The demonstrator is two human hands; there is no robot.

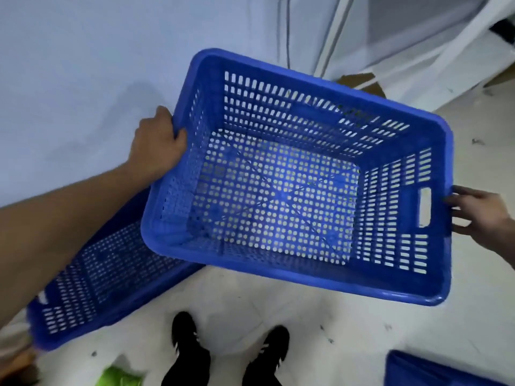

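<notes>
A blue perforated plastic crate point(301, 277) hangs in the air in front of me, empty, its open top facing the camera. My left hand point(157, 143) grips its left rim, thumb hooked over the edge. My right hand point(479, 215) holds the right rim beside the handle slot, fingers curled against the outer wall. A second blue crate point(92, 296) stands on the floor at the lower left, partly under the lifted one and under my left forearm.
A pale wall rises behind the crates. White frames and a piece of cardboard point(359, 82) lean at the upper right. My black shoes point(228, 346) stand on the white tiled floor. Another blue crate's corner point(434, 371) shows at the lower right, something green point(119, 376) at the bottom left.
</notes>
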